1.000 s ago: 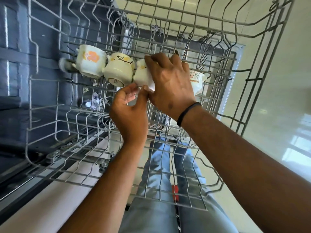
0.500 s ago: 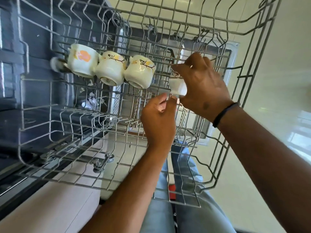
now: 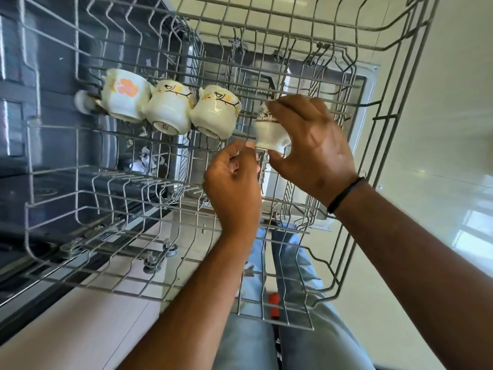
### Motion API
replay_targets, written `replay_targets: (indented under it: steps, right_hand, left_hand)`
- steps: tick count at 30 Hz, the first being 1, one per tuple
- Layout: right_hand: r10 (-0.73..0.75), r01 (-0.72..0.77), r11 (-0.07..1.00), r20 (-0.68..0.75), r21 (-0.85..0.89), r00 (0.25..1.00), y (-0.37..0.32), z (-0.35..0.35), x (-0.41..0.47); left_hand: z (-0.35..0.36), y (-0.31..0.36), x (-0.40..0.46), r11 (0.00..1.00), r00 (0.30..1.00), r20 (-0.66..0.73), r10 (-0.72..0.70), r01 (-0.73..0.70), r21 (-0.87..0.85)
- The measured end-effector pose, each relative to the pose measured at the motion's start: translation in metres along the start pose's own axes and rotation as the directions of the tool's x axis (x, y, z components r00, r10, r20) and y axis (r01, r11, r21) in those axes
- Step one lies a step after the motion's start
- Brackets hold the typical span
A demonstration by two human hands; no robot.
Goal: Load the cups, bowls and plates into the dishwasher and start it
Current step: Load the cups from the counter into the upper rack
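While the rack [image 3: 266, 36] stands pulled out, three cups [image 3: 170, 110] sit upturned in a row on it. Your right hand [image 3: 314, 148] grips a fourth cup [image 3: 269, 132] just beside that row; your left hand [image 3: 232, 182], fingers curled, touches its base.

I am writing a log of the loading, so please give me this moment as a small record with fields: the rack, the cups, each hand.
rack: grey wire dishwasher rack, pulled out
cups in place: three, in a row, bases toward the camera: white ceramic cup with orange flower, white ceramic cup with yellow-and-black branch print, a second cup of the same print
cup in hand: small white cup with dark patterned rim, right of the row, apart from it
right hand: grips the small cup
left hand: fingers curled just below that cup; contact unclear
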State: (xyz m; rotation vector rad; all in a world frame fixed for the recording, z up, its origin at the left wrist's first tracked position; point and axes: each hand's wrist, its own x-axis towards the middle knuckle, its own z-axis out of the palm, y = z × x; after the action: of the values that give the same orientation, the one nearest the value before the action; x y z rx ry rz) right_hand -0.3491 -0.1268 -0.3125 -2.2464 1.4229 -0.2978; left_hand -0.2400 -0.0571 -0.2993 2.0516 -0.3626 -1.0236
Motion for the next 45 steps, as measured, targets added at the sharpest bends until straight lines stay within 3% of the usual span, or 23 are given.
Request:
replay_targets:
  steps: [4, 10, 17, 27, 30, 34, 39, 42, 45]
  right_hand:
    - [-0.069, 0.069, 0.996, -0.01, 0.051, 0.998, -0.015, 0.008, 0.002]
    - [0.012, -0.011, 0.999, -0.022, 0.049, 1.0, -0.016, 0.017, 0.016]
    - [-0.018, 0.014, 0.999, 0.114, 0.04, 0.993, -0.005, 0.002, 0.02]
    - [0.064, -0.095, 0.987, 0.233, 0.126, 0.97, -0.028, -0.112, 0.024]
    - [0.065, -0.113, 0.972, 0.226, 0.204, 0.972, -0.045, -0.161, 0.022]
    - [0.167, -0.247, 0.903, 0.243, 0.351, 0.956, -0.074, -0.204, 0.014]
    - [0.119, -0.226, 0.846, 0.241, 0.484, 0.963, -0.133, -0.232, -0.002]
    - [0.099, -0.213, 0.812, 0.23, 0.543, 0.968, -0.174, -0.236, 0.002]
    - [0.024, -0.132, 0.799, 0.188, 0.587, 0.982, -0.235, -0.237, 0.011]
  left_hand:
    - [0.001, -0.003, 0.0, 0.999, 1.0, -0.019, 0.016, -0.016, -0.028]
    - [0.006, -0.004, 0.008, 1.0, 0.999, -0.047, 0.027, -0.027, -0.011]
    - [0.005, -0.007, 0.009, 0.996, 0.995, -0.069, 0.074, -0.078, -0.048]
    - [-0.043, 0.061, -0.022, 0.979, 0.974, -0.102, 0.202, -0.203, 0.0]
    - [-0.076, 0.09, -0.047, 0.975, 0.971, -0.083, 0.222, -0.222, 0.011]
    - [-0.129, 0.122, -0.084, 0.967, 0.963, -0.082, 0.256, -0.254, 0.031]
    - [-0.211, 0.158, -0.136, 0.941, 0.931, -0.149, 0.332, -0.318, 0.114]
    - [-0.267, 0.164, -0.162, 0.932, 0.898, -0.252, 0.362, -0.347, 0.102]
    - [-0.34, 0.146, -0.18, 0.95, 0.844, -0.442, 0.303, -0.303, 0.073]
